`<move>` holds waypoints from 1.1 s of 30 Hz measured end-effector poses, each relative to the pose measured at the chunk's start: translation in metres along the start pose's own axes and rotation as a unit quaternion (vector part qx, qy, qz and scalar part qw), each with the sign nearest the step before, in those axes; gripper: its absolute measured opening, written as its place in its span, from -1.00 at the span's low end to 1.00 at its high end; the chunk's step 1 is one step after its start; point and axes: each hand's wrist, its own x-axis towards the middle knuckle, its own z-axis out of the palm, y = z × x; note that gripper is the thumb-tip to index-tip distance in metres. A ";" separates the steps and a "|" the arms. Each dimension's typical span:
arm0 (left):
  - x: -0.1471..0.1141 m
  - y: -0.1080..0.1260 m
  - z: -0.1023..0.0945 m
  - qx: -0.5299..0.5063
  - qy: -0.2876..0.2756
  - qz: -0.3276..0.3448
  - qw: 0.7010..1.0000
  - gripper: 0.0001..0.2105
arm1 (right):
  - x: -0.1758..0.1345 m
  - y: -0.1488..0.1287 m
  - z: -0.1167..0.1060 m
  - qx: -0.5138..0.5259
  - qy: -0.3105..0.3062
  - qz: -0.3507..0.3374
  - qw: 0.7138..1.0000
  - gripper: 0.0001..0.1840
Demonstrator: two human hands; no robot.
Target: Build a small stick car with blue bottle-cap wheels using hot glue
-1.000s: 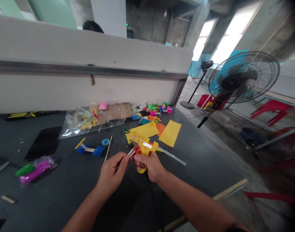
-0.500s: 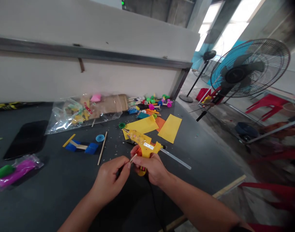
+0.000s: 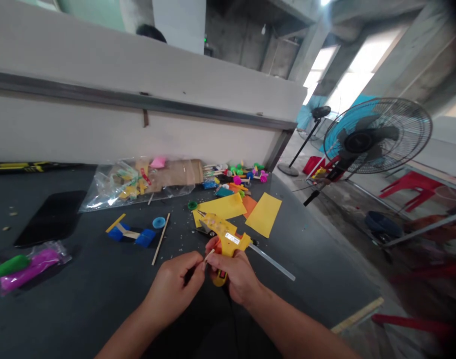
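My right hand (image 3: 237, 274) is wrapped round the handle of a yellow hot glue gun (image 3: 220, 230), whose nozzle points to the far left. A clear glue stick (image 3: 275, 263) sticks out of its back end. My left hand (image 3: 177, 281) pinches a short thin wooden stick (image 3: 209, 256), close against the fingers of my right hand. To the left lie a longer wooden stick (image 3: 161, 239), a blue bottle cap (image 3: 158, 223) and a small build of blue pieces and wooden sticks (image 3: 129, 233) with a yellow strip at one end.
Yellow sheets (image 3: 264, 214), a green cap (image 3: 192, 205) and a pile of small colourful parts (image 3: 246, 175) lie beyond the glue gun. A clear plastic bag (image 3: 101, 192), a black phone (image 3: 50, 218) and bagged purple clay (image 3: 33, 267) are leftward. A standing fan (image 3: 362, 142) is past the table's right edge.
The view has tilted up, so everything sits lower in the picture. Both hands keep their holds on the glue gun and the small stick, with little visible movement.
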 end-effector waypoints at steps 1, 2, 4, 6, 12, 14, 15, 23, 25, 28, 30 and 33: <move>0.000 0.000 0.000 0.007 0.003 0.002 1.000 -0.73 | 0.000 0.000 0.000 0.000 0.000 -0.003 1.000 -0.73; 0.000 -0.001 0.001 0.015 0.006 0.006 1.000 -0.73 | 0.000 0.001 0.000 0.002 0.000 -0.006 1.000 -0.73; -0.001 -0.002 0.001 0.029 0.011 0.015 0.999 -0.74 | 0.000 0.001 0.001 0.009 0.003 -0.012 1.000 -0.72; -0.002 -0.003 0.001 0.038 0.017 0.026 0.999 -0.76 | 0.000 0.000 0.003 0.019 0.005 -0.017 1.000 -0.71; -0.004 -0.006 0.003 0.030 0.020 0.035 0.999 -0.79 | 0.001 0.000 0.003 0.025 -0.005 -0.042 0.999 -0.72; -0.004 -0.006 0.004 0.021 0.024 0.038 0.999 -0.79 | 0.001 0.000 0.003 0.020 -0.009 -0.050 0.999 -0.73; -0.004 -0.005 0.004 0.019 0.026 0.040 0.999 -0.79 | 0.001 -0.001 0.004 0.019 -0.009 -0.050 0.999 -0.73; -0.005 -0.004 0.001 0.039 0.050 0.079 0.995 -0.80 | 0.000 -0.003 0.006 0.015 0.000 -0.031 0.999 -0.68; -0.008 -0.002 -0.003 0.045 0.103 0.108 0.988 -0.83 | -0.001 -0.005 0.006 0.011 0.009 -0.020 1.000 -0.67; -0.011 0.004 -0.008 0.051 0.168 0.177 0.968 -0.88 | -0.002 -0.007 0.006 0.000 0.021 -0.008 1.000 -0.67; -0.013 0.010 -0.010 0.071 0.158 0.229 0.958 -0.85 | -0.004 -0.008 0.007 -0.011 0.022 0.001 1.000 -0.64; -0.013 0.017 -0.007 0.108 0.130 0.263 0.950 -0.88 | -0.006 -0.007 0.006 -0.023 0.028 0.014 0.999 -0.60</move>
